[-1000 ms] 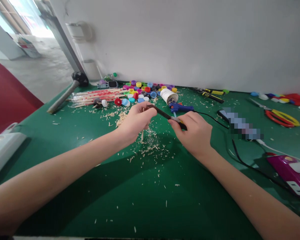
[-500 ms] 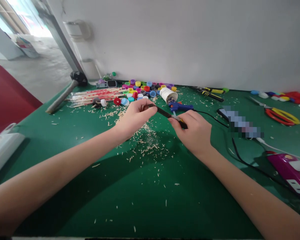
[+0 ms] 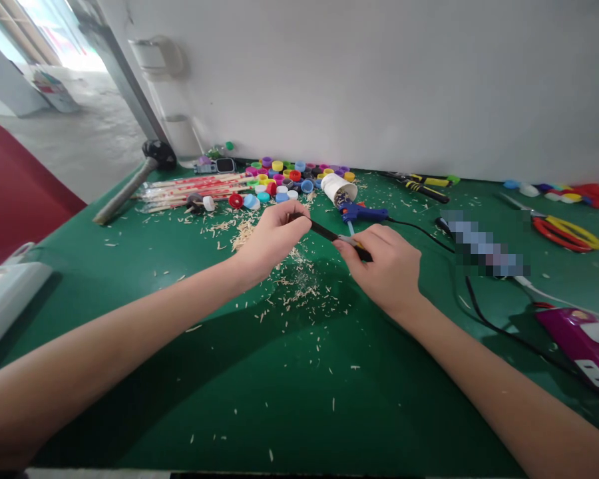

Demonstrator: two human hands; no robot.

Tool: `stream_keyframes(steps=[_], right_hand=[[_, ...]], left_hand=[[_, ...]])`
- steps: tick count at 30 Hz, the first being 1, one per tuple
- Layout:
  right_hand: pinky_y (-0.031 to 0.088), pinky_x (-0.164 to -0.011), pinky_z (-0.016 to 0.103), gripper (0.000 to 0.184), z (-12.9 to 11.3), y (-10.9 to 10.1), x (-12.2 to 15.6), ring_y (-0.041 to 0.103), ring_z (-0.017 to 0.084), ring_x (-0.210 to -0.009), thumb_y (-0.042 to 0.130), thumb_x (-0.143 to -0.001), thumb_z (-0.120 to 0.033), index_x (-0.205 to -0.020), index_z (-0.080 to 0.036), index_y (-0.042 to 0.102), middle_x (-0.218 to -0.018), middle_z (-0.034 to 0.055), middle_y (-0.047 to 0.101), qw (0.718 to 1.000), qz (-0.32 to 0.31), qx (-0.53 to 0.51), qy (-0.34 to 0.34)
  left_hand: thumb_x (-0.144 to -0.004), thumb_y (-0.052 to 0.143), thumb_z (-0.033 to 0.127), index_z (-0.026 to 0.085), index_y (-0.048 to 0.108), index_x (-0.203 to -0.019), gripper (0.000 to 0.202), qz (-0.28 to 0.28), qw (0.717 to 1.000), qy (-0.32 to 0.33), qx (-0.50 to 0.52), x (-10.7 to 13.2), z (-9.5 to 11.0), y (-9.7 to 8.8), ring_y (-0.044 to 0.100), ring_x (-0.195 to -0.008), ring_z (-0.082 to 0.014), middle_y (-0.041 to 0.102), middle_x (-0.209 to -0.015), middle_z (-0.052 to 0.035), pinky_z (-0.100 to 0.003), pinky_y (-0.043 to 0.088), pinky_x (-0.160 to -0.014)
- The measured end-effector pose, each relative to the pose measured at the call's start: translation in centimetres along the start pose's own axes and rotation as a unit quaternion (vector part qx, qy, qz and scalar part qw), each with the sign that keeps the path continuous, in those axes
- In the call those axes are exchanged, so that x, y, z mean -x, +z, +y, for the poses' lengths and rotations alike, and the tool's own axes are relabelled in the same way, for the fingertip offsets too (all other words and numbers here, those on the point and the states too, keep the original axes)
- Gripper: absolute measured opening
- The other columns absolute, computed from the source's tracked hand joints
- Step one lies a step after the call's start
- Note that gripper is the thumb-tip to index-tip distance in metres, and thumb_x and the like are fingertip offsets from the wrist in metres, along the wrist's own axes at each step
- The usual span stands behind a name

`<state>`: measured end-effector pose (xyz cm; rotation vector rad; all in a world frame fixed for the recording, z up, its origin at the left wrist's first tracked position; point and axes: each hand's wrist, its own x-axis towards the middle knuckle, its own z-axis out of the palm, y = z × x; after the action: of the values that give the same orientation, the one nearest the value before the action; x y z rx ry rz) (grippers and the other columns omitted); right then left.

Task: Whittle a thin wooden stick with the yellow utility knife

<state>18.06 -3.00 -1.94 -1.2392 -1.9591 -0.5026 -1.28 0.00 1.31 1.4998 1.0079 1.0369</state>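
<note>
Near the middle of the view, my left hand [image 3: 274, 236] is closed round one end of a narrow black strip [image 3: 324, 230]. My right hand [image 3: 387, 263] is closed on what looks like a utility knife [image 3: 363, 253], black and yellow with a greyish metal part by the thumb. The strip spans the gap between both hands and meets the knife at my right thumb. My fingers hide much of both things. Pale wood shavings [image 3: 299, 293] lie scattered on the green table [image 3: 259, 412] below.
Behind my hands are a blue glue gun [image 3: 362, 213], a tipped white cup [image 3: 337, 187] and colourful bottle caps [image 3: 294, 176]. Packed sticks [image 3: 190, 189] and a mallet [image 3: 124, 193] lie left. Pliers [image 3: 424, 186], scissors [image 3: 564, 229], a phone [image 3: 484, 246] and a purple power strip [image 3: 579, 346] lie right.
Both hands keep their hold on the strip and knife, with only slight shifts. The view has moved a little, so the table items appear slightly further right.
</note>
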Motion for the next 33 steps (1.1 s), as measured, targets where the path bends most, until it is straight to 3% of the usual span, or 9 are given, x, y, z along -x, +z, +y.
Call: stream_keyframes(steps=[6, 15, 18, 20, 22, 27, 33], right_hand=[[0.027, -0.051, 0.027, 0.034, -0.2, 0.1, 0.2, 0.051, 0.012, -0.061, 0.054, -0.091, -0.041, -0.067, -0.018, 0.060, -0.065, 0.0010, 0.060, 1.000, -0.023, -0.007, 0.017], [0.026, -0.052, 0.027, 0.035, -0.8, 0.1, 0.1, 0.048, 0.011, -0.061, 0.052, -0.091, -0.043, -0.068, -0.018, 0.060, -0.065, 0.0004, 0.058, 0.998, -0.044, -0.017, 0.042], [0.026, -0.052, 0.027, 0.036, -0.7, -0.2, -0.2, 0.046, 0.011, -0.060, 0.051, -0.091, -0.043, -0.065, -0.018, 0.056, -0.062, -0.0003, 0.053, 0.996, -0.042, -0.030, 0.070], [0.026, -0.053, 0.027, 0.039, -0.4, -0.5, -0.6, 0.043, 0.010, -0.058, 0.049, -0.092, -0.044, -0.061, -0.019, 0.052, -0.061, -0.0010, 0.049, 0.991, -0.037, -0.057, 0.112], [0.027, -0.052, 0.027, 0.043, 0.3, -0.9, -1.0, 0.040, 0.010, -0.055, 0.048, -0.092, -0.047, -0.060, -0.019, 0.049, -0.059, -0.0018, 0.047, 0.980, -0.057, -0.092, 0.165], [0.022, -0.048, 0.029, 0.052, 1.5, -1.3, -1.7, 0.034, 0.010, -0.046, 0.042, -0.089, -0.062, -0.061, -0.021, 0.055, -0.050, -0.0040, 0.039, 0.921, -0.230, -0.142, 0.280], [0.021, -0.047, 0.030, 0.052, 0.9, -1.3, -1.6, 0.032, 0.010, -0.046, 0.043, -0.087, -0.064, -0.060, -0.021, 0.053, -0.051, -0.0036, 0.038, 0.899, -0.298, -0.151, 0.284]], left_hand=[[-0.075, 0.048, 0.012, 0.018, 0.047, -0.070, 0.008, 0.009, 0.999, -0.006, -0.052, 0.1, 0.1, 0.0, 0.029, -0.047, -0.0051, 0.033, -0.055, 0.0051, -0.023, 0.023, -0.043], [-0.081, 0.042, 0.016, 0.018, 0.042, -0.068, 0.013, 0.014, 0.987, 0.034, -0.158, 0.1, 0.2, 0.1, 0.029, -0.048, -0.0044, 0.032, -0.058, 0.0036, -0.020, 0.024, -0.041], [-0.083, 0.039, 0.017, 0.017, 0.047, -0.081, 0.008, 0.001, 0.979, 0.058, -0.195, 0.1, 0.1, -0.2, 0.033, -0.051, -0.0056, 0.036, -0.064, 0.0017, -0.020, 0.030, -0.042], [-0.086, 0.039, 0.019, 0.016, 0.048, -0.099, 0.017, 0.005, 0.964, 0.092, -0.248, 0.0, 0.2, -0.5, 0.039, -0.055, -0.0069, 0.040, -0.070, 0.0003, -0.020, 0.037, -0.045], [-0.087, 0.042, 0.023, 0.017, 0.043, -0.111, 0.025, 0.024, 0.936, 0.147, -0.318, 0.0, 0.2, -0.9, 0.043, -0.059, -0.0081, 0.045, -0.077, -0.0012, -0.022, 0.041, -0.049], [-0.086, 0.052, 0.030, 0.017, 0.042, -0.111, 0.030, 0.039, 0.822, 0.274, -0.498, -0.4, 0.0, -2.1, 0.054, -0.075, -0.0141, 0.052, -0.102, -0.0104, -0.026, 0.041, -0.054], [-0.087, 0.054, 0.033, 0.016, 0.049, -0.103, 0.024, -0.009, 0.690, 0.347, -0.635, -0.6, 0.3, -2.6, 0.054, -0.102, -0.0261, 0.052, -0.111, -0.0128, -0.039, 0.046, -0.080]])
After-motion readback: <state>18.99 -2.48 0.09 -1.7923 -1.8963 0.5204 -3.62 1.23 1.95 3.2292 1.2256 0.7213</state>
